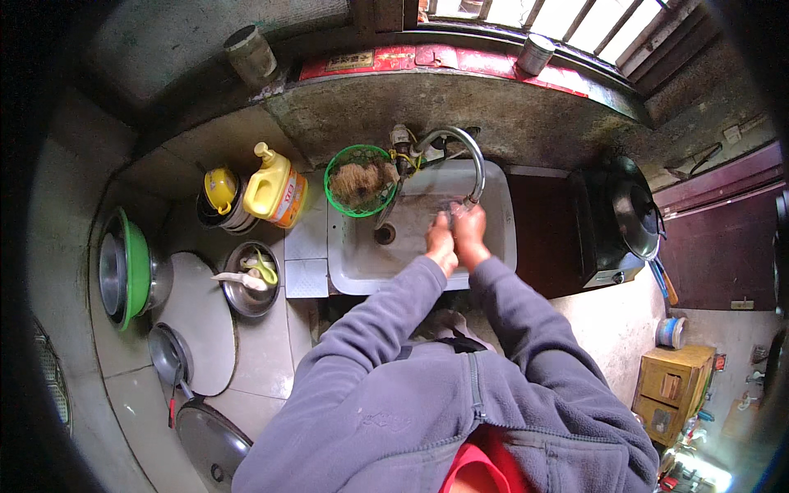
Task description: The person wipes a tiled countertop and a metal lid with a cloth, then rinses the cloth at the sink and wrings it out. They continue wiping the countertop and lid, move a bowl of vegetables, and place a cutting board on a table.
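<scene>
Both of my hands are close together over the right side of a pale rectangular sink, just under the end of a curved metal faucet. Water seems to run over them. My left hand is partly turned in, its fingers near the other palm. My right hand lies beside it, right below the spout. The fingers are blurred, and whether anything small lies between them cannot be told. A green plastic basket with a tan fibrous scrubber rests at the sink's back left corner. The drain is uncovered.
Left of the sink stand a yellow jug, a metal bowl of vegetables, stacked basins and a pan. A black gas stove bearing a lidded wok is at the right. Metal cans line the ledge.
</scene>
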{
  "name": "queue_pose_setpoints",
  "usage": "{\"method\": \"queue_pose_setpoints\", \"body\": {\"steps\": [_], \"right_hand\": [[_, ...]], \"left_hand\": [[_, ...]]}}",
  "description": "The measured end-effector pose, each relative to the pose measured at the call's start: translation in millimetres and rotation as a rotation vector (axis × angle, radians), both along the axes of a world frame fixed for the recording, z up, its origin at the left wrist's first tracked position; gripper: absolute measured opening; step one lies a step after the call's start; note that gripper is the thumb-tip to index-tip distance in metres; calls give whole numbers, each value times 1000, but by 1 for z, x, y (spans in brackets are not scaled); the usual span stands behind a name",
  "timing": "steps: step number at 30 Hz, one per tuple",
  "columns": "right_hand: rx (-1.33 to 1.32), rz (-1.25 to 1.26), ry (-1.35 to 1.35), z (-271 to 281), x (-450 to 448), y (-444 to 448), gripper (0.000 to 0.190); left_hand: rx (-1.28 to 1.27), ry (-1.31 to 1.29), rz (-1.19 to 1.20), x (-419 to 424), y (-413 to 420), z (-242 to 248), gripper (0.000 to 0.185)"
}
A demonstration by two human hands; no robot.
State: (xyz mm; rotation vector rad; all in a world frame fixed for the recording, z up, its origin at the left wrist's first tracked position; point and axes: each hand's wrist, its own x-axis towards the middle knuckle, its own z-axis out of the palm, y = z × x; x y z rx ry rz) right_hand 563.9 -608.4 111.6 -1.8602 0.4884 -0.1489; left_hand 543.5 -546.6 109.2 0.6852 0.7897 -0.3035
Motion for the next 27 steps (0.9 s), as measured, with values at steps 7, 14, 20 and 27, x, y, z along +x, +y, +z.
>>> {"method": "queue_pose_setpoints", "body": {"steps": [7,14,20,27], "right_hand": [[-13,155,-183,36,0,41,20],[-137,167,-304,-3,-11,55,29],[551,115,63,-48,24,-86,27],[1219,155,69,31,-15,-76,62]], "left_hand": [[-138,-177,-132,24,31,-30,41],[-227,-407,-302,33,62,-49,41],[-106,-208,-677,29,74,30,27],[38,-221,-766,35,139,50,27]]}}
